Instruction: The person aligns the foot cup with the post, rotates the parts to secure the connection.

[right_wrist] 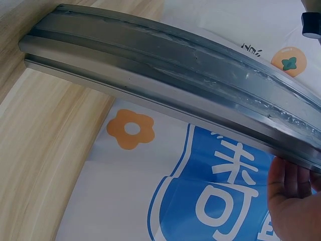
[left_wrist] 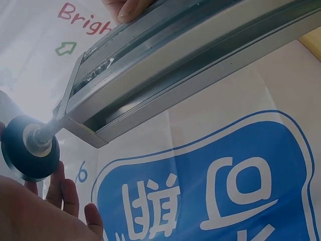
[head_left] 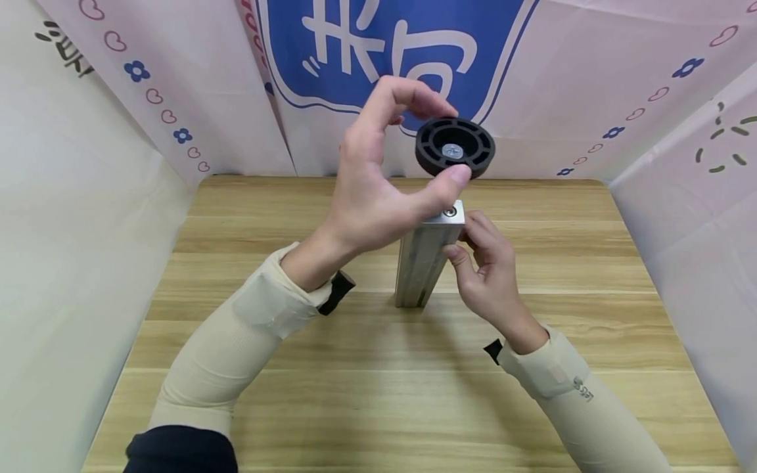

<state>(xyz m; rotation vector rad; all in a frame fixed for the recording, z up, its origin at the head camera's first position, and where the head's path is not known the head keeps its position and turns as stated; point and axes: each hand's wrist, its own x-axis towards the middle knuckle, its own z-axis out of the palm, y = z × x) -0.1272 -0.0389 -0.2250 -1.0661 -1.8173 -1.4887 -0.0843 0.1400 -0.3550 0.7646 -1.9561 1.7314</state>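
In the head view my left hand (head_left: 369, 187) pinches the rim of a black round levelling foot (head_left: 455, 136) between thumb and fingers. A silvery screw head (head_left: 452, 152) sits in the foot's hollow centre. Below it an aluminium profile (head_left: 421, 263) stands upright on the table. The left wrist view shows the foot's threaded stud (left_wrist: 44, 133) reaching the end of the profile (left_wrist: 150, 85); how deep it sits, I cannot tell. My right hand (head_left: 487, 269) grips the profile near its top, thumb in front. Its fingers (right_wrist: 291, 178) touch the profile's edge in the right wrist view.
A wood-grain table (head_left: 331, 401) lies beneath both arms. White printed cloth (head_left: 201, 85) hangs behind it and along the sides, with a large blue sign (head_left: 284, 66) on the back panel.
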